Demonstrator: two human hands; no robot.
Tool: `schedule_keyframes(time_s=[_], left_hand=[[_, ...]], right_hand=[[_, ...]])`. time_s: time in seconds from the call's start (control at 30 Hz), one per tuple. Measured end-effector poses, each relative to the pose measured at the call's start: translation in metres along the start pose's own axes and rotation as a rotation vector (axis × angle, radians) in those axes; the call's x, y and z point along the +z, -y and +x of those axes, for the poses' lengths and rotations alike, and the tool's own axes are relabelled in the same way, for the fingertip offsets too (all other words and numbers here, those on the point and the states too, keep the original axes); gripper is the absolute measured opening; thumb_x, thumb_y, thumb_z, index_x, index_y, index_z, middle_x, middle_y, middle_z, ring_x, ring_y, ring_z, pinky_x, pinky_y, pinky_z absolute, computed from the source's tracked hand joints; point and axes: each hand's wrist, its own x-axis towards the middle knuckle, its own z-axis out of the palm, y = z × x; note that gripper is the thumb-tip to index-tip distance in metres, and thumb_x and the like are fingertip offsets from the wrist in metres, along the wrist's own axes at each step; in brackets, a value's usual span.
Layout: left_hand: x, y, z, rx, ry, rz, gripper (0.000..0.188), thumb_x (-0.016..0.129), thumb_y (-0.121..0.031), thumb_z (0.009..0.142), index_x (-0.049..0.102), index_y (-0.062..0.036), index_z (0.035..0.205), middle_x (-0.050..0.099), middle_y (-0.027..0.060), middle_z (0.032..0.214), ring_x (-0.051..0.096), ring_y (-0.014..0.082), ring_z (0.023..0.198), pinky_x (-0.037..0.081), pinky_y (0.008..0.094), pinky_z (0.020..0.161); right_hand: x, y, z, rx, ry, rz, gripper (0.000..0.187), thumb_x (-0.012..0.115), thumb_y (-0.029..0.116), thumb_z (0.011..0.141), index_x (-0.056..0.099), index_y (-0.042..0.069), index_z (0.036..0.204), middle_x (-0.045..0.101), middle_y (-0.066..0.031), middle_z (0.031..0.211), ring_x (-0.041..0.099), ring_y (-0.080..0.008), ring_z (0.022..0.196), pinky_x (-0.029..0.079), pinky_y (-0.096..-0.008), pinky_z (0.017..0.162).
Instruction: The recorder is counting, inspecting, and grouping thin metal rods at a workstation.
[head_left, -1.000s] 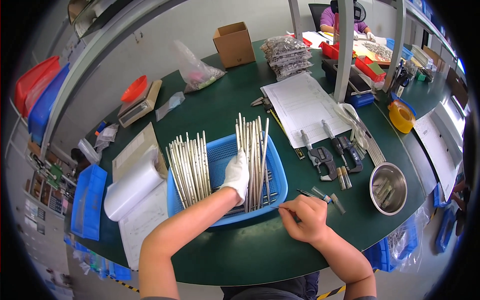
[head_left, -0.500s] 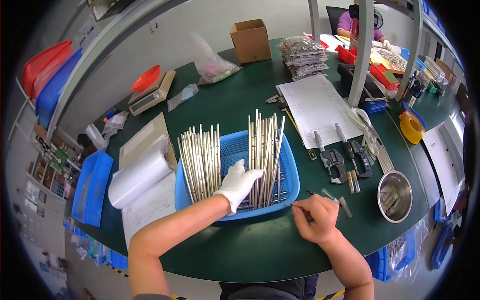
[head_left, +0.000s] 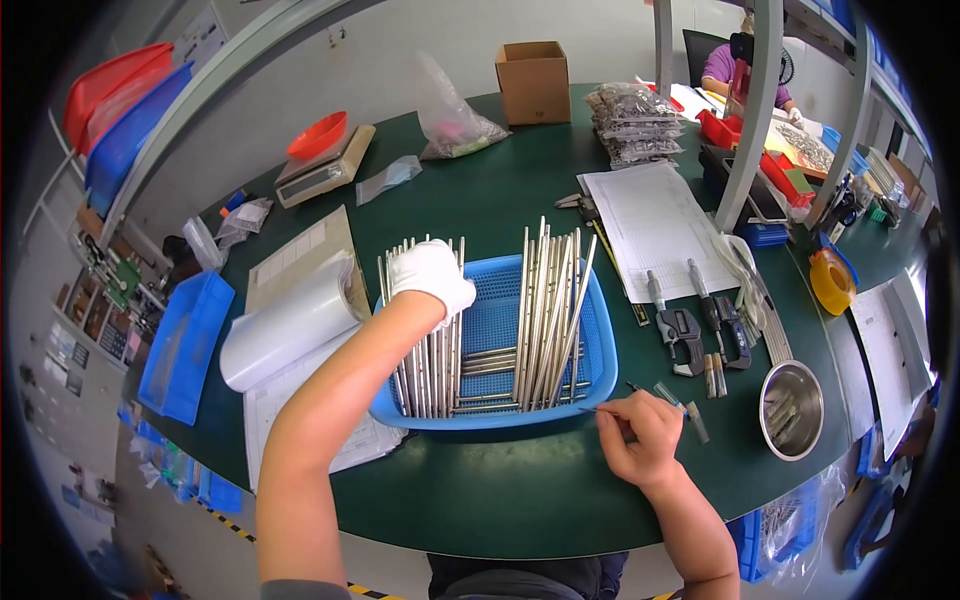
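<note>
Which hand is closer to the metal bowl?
Right: the bare right hand is left of the metal bowl; the gloved left hand is farther away, at the left metal rods.

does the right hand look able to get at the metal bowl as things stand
Probably yes: only small tubes lie between the right hand and the metal bowl, though that hand seems to pinch something thin.

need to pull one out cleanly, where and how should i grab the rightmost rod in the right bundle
The rightmost metal rod is likely best pinched near its far end, from the right: it slants outward, leaving its tip apart from the neighbouring rods.
</note>
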Motion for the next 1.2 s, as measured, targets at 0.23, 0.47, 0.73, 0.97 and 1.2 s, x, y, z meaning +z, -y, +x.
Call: schedule_keyframes(time_s=[0.23, 0.47, 0.73, 0.97, 1.2], left_hand=[[0.020, -0.018, 0.017, -0.071, 0.102, 0.312, 0.028, 0.072, -0.015, 0.057, 0.069, -0.0036, 0.083, 0.067, 0.0111, 0.084, 0.066, 0.0216, 0.083, 0.052, 0.0334, 0.068], [0.006, -0.005, 0.008, -0.039, 0.043, 0.041, 0.025, 0.053, -0.017, 0.071, 0.068, -0.0011, 0.084, 0.065, 0.0201, 0.086, 0.064, 0.0326, 0.081, 0.051, 0.0388, 0.070], [0.000, 0.027, -0.007, -0.064, 0.158, -0.723, 0.021, 0.048, -0.017, 0.084, 0.059, 0.0002, 0.090, 0.063, 0.0172, 0.074, 0.065, 0.0235, 0.070, 0.052, 0.0346, 0.061], [-0.035, 0.052, -0.063, -0.022, 0.008, -1.494, 0.021, 0.050, -0.021, 0.091, 0.051, -0.0007, 0.094, 0.061, 0.0130, 0.075, 0.062, 0.0176, 0.064, 0.053, 0.0303, 0.058], [-0.085, 0.037, -0.158, 0.159, -0.163, -1.485, 0.022, 0.047, -0.022, 0.093, 0.052, -0.0017, 0.085, 0.063, 0.0115, 0.074, 0.062, 0.0150, 0.067, 0.052, 0.0276, 0.064]], right_hand=[[-0.003, 0.002, 0.005, -0.007, -0.039, 0.003, 0.014, 0.065, -0.005, 0.062, 0.060, 0.004, 0.072, 0.049, -0.0020, 0.052, 0.045, -0.0127, 0.039, 0.032, -0.0244, 0.037], [-0.005, 0.002, 0.008, -0.011, -0.081, -0.004, 0.014, 0.065, -0.005, 0.062, 0.060, 0.005, 0.071, 0.048, -0.0016, 0.051, 0.044, -0.0123, 0.038, 0.030, -0.0245, 0.037], [-0.005, 0.001, 0.005, -0.009, -0.080, 0.004, 0.012, 0.065, -0.005, 0.063, 0.060, 0.004, 0.070, 0.049, -0.0018, 0.053, 0.044, -0.0124, 0.038, 0.031, -0.0243, 0.037], [0.001, 0.004, 0.004, -0.020, -0.045, 0.019, 0.012, 0.064, -0.006, 0.064, 0.059, 0.003, 0.070, 0.049, -0.0028, 0.053, 0.043, -0.0128, 0.039, 0.031, -0.0246, 0.037], [-0.006, 0.005, 0.005, 0.002, -0.060, -0.009, 0.013, 0.064, -0.007, 0.064, 0.060, 0.003, 0.071, 0.049, -0.0026, 0.053, 0.043, -0.0117, 0.039, 0.031, -0.0238, 0.038]])
